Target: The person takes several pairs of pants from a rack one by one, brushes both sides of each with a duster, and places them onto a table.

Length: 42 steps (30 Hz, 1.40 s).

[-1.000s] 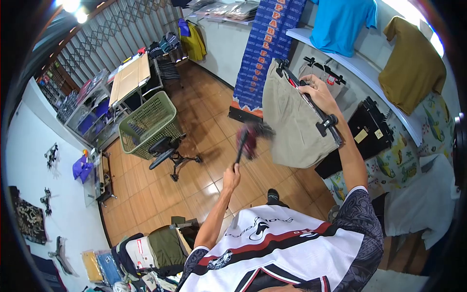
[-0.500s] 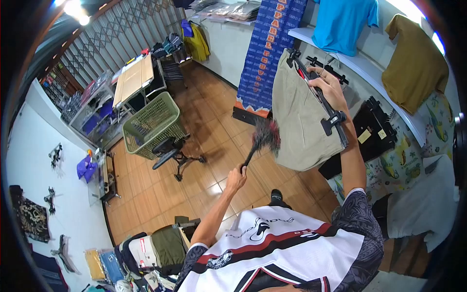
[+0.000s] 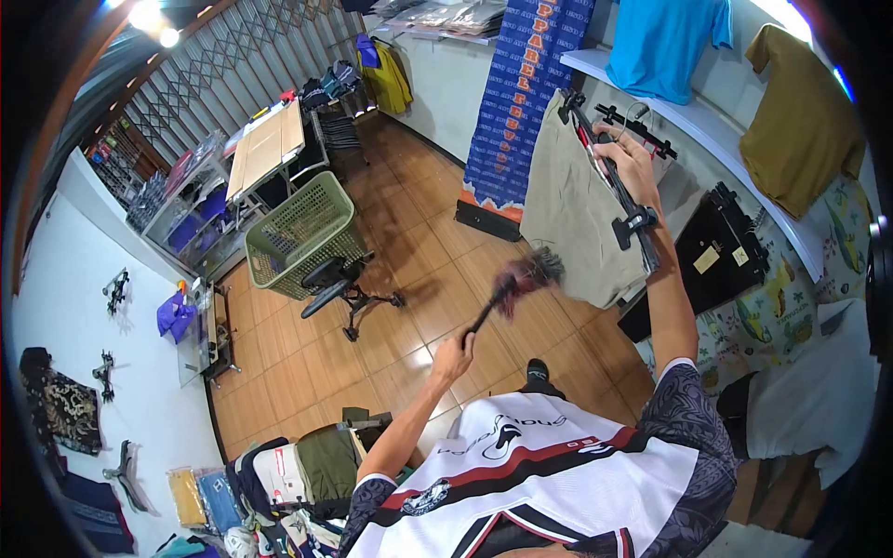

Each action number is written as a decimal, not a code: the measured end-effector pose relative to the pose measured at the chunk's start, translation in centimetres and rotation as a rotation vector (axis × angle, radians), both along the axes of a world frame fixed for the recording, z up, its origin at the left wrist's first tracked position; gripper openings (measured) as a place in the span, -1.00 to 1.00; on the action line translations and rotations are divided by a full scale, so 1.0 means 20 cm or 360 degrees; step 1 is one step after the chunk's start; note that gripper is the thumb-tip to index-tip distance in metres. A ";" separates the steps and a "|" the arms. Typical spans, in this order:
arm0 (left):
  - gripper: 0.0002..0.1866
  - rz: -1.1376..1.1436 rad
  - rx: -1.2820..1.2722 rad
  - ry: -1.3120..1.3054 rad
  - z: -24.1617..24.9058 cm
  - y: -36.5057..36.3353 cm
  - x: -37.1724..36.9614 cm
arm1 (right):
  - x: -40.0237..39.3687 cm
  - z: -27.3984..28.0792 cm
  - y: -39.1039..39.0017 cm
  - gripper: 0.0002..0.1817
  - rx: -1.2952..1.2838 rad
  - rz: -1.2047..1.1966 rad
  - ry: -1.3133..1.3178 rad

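Observation:
My left hand (image 3: 452, 357) is closed round the dark handle of a feather duster (image 3: 530, 279). Its reddish and dark bristles, blurred by motion, are right at the lower left edge of a pair of beige trousers (image 3: 572, 209). With my right hand (image 3: 627, 166) I grip the black clip hanger (image 3: 609, 177) from which the trousers hang. Two clips hold the waistband, one near each end of the bar.
A green plastic basket (image 3: 302, 232) stands by a black wheeled chair base (image 3: 358, 302) on the tiled floor. Right of the trousers, a black garment (image 3: 702, 256) hangs below a white shelf (image 3: 707, 121). Folded clothes (image 3: 321, 465) are stacked at lower left. A blue banner (image 3: 521, 112) stands behind.
The duster head has swung down and right, now lower along the trousers' edge. The trousers' hem has shifted and the hanger is held at nearly the same place; the view has moved slightly.

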<state>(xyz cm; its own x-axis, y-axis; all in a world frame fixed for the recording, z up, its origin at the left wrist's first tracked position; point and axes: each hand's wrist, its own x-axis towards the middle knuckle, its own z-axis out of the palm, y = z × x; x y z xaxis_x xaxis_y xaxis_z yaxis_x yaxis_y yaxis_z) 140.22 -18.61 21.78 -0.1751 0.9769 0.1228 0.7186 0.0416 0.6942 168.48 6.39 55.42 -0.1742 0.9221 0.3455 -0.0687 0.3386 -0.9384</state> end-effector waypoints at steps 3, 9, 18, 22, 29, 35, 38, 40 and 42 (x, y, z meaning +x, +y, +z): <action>-0.66 0.0243 0.0136 -0.0344 0.42 0.00 0.07 | -0.01 -0.01 -0.03 -0.64 -0.0016 0.0019 -0.0039; -0.68 0.0091 0.0288 -0.0329 0.60 0.11 0.31 | -0.08 0.04 -0.12 -0.64 -0.0104 0.0169 0.0071; -0.69 0.0235 0.0259 -0.0229 0.31 0.06 0.05 | -0.03 0.10 -0.26 -0.61 -0.0046 0.0202 0.0110; -0.73 0.0242 0.0543 -0.0551 0.82 0.04 0.15 | -0.08 0.04 -0.20 -0.64 -0.0153 0.0186 0.0203; -0.70 -0.0159 -0.0126 -0.0071 0.23 -0.25 0.21 | -0.16 0.12 -0.23 -0.67 -0.0215 0.0157 0.0241; -0.69 0.0265 0.0090 -0.0098 0.22 -0.16 -0.05 | -0.24 0.12 -0.32 -0.64 -0.0122 0.0332 0.0116; -0.68 0.0432 0.0405 -0.0350 0.53 0.00 -0.03 | -0.31 0.13 -0.41 -0.61 -0.0124 0.0495 -0.0058; -0.68 0.0473 0.0546 -0.0365 0.57 0.06 0.02 | -0.36 0.16 -0.47 -0.60 -0.0078 0.0612 -0.0168; -0.66 0.0445 0.0386 -0.0239 0.52 0.06 0.00 | -0.39 0.22 -0.55 -0.56 -0.0073 0.0674 -0.0174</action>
<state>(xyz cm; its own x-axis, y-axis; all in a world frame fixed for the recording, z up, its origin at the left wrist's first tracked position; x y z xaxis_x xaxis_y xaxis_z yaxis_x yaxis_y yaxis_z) 140.31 -17.45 32.24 -0.4636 0.8348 0.2968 0.5924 0.0430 0.8045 160.61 -4.60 59.83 -0.5734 0.7754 0.2643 -0.0920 0.2596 -0.9613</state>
